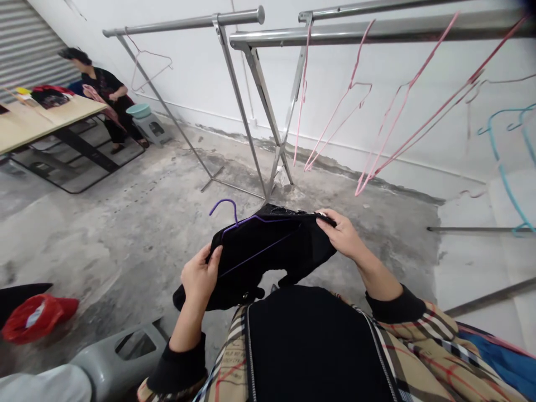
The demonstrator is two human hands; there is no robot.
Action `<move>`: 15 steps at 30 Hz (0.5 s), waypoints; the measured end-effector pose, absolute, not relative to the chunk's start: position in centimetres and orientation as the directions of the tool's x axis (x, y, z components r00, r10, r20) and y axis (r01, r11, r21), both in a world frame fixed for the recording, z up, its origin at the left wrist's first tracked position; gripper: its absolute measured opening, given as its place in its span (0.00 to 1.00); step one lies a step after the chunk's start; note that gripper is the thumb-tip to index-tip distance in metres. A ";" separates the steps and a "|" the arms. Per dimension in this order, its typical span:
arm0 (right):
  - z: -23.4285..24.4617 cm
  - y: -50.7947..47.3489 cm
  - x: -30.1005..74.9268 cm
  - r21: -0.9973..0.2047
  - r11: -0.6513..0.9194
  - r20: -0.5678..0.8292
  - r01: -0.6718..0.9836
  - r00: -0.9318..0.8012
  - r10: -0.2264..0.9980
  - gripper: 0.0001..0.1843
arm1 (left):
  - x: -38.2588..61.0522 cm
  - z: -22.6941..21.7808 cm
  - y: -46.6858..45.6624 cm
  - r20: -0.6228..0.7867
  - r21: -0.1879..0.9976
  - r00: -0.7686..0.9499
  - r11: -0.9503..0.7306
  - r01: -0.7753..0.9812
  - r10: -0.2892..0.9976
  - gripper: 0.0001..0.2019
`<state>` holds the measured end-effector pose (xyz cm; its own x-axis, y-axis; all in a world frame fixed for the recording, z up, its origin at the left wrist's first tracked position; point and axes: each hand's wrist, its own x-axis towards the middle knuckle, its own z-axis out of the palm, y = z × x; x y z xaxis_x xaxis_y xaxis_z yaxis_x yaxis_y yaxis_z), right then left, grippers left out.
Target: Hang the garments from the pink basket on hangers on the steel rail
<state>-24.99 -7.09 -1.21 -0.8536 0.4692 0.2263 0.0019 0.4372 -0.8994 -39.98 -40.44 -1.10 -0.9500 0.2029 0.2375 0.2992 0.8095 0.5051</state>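
A black garment [263,245] is stretched between my two hands in front of my body, with a purple hanger [237,223] set inside its upper part. The hanger's hook sticks up to the left, and its lower bar crosses the dark cloth at a slant. My left hand [201,273] is closed on the garment's left edge, thumb on top. On the other side, my right hand [338,230] pinches the upper right corner, where something small and shiny shows at the fingers. The garment's lower part hangs near my lap, partly folded.
Metal racks [335,36] stand ahead with several pink hangers [352,84]; blue hangers [498,151] hang at right. A grey stool [121,352] and a red bag [37,318] are at lower left. A person [104,89] sits beside a table [37,125] at far left.
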 end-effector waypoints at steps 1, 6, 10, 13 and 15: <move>-1.4 -7.0 -24.9 -0.885 0.465 0.231 0.014 -0.855 0.465 0.13 | -39.8 -0.9 -40.4 0.278 0.450 -0.940 0.838 0.309 0.198 0.16; -1.5 -7.3 -24.9 -0.830 0.547 0.210 0.113 -0.844 0.493 0.16 | -39.2 0.8 -40.0 0.419 0.336 -0.884 0.868 0.365 0.209 0.14; -0.1 -8.0 -24.4 -0.908 0.413 0.032 0.078 -0.967 0.252 0.19 | -39.2 1.9 -39.8 0.537 0.333 -0.825 0.853 0.402 0.179 0.14; 0.3 -8.2 -23.9 -0.961 0.273 -0.091 0.034 -0.975 -0.201 0.28 | -39.4 1.9 -39.9 0.597 0.409 -0.775 0.754 0.514 0.205 0.13; -0.1 -7.8 -23.9 -0.980 0.200 -0.070 0.013 -0.957 -0.281 0.31 | -39.6 1.5 -40.3 0.614 0.474 -0.748 0.640 0.605 0.253 0.13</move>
